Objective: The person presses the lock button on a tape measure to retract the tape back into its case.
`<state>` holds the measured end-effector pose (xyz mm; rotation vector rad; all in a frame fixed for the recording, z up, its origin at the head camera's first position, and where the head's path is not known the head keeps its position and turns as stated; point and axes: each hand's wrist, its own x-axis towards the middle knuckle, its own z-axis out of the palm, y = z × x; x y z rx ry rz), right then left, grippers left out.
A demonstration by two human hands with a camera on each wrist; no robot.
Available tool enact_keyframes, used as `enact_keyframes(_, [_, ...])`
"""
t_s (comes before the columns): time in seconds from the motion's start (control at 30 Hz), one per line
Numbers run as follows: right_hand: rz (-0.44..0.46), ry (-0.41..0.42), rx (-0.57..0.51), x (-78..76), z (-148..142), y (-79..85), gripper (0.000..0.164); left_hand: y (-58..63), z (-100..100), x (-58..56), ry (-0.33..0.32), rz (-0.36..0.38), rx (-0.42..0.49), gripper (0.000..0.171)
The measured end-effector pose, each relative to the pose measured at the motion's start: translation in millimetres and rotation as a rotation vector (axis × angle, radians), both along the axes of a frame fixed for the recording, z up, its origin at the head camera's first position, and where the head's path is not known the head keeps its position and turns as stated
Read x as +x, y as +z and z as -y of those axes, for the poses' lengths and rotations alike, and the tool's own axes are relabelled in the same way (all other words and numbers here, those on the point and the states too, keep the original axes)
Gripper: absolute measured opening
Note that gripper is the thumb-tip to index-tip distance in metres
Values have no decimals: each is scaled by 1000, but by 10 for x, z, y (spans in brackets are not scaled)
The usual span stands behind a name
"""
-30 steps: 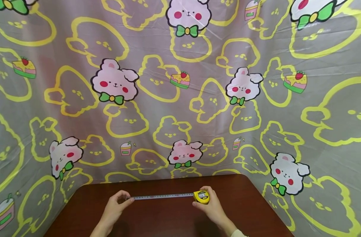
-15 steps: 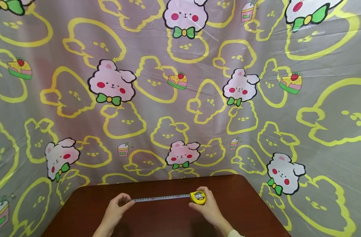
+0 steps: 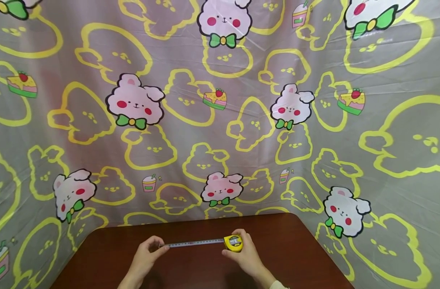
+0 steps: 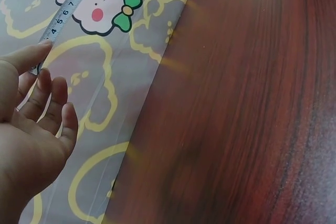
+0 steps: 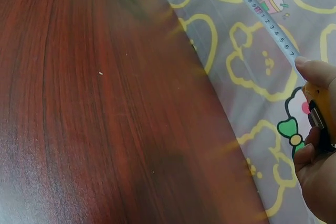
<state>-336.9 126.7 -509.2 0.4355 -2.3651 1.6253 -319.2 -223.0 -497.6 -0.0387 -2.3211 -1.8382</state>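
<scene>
Left hand [image 3: 145, 257] pinching tape tip [image 3: 164, 245]; right hand [image 3: 246, 257] gripping yellow case [image 3: 233, 243], low centre. Risk: weak pinch slipping, blade [image 3: 196, 242] snapping back onto fingers.

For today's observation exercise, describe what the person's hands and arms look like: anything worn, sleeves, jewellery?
Both hands are bare: the left hand and right hand show no gloves, and no rings or watch can be seen. The left forearm is uncovered as far as the picture edge. At the right wrist, the edge of a pale, cream-coloured sleeve just shows in the head view.
</scene>
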Motion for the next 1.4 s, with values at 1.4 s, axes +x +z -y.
enact_keyframes(1.4, [29,70,-3,141,382,33,63,-40,-319,-23,-71,-47,46,20])
